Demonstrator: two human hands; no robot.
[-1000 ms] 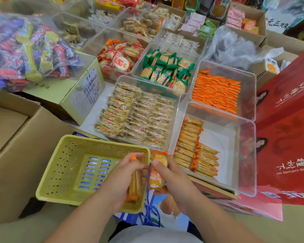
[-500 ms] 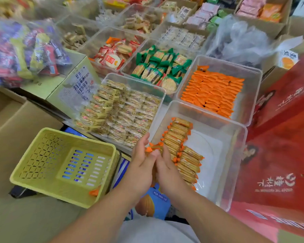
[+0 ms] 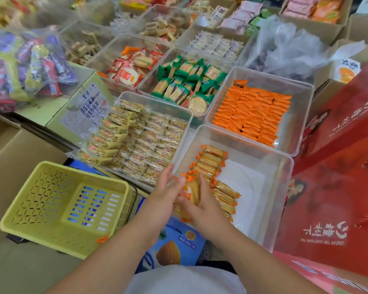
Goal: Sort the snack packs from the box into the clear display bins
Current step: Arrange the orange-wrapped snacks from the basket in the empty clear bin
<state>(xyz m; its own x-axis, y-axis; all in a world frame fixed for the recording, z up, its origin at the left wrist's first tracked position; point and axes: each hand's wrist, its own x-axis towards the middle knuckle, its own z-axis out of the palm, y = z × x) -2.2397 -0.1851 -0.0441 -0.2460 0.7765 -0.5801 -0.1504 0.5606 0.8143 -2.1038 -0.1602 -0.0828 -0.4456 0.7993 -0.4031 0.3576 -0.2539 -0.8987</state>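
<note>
Closest in, both forearms reach forward over a blue box [image 3: 179, 247] printed with a nut, and the hands meet at the near left corner of the nearest clear bin [image 3: 285, 166]. The right hand [image 3: 204, 209] has its fingers curled round a small bundle of orange-ended snack packs [image 3: 193, 188], with the thumb up along their side. The left hand [image 3: 167, 187] lies against the bundle's other side with straight fingers, pressing rather than gripping. The bundle stands on end at the bin's near end, touching or nearly touching the row of like packs [image 3: 212, 164] lined along the bin's left side. The step in hand looks like squaring the bundle and adding it to that row. To do it well, the packs should go down together with their edges level, pushed snug against the nearest pack so the row runs straight. The left palm should stop the stack from fanning out as the right hand lets go. The bin's white floor shows to the right of the row, which leaves room for a second row. A yellow basket [image 3: 62, 166] of open lattice sits to the left. Farther off, other bins hold pale yellow packs [image 3: 140, 141], orange packs [image 3: 253, 115] and green packs [image 3: 185, 83], so matching each wrapper to its bin matters.
</note>
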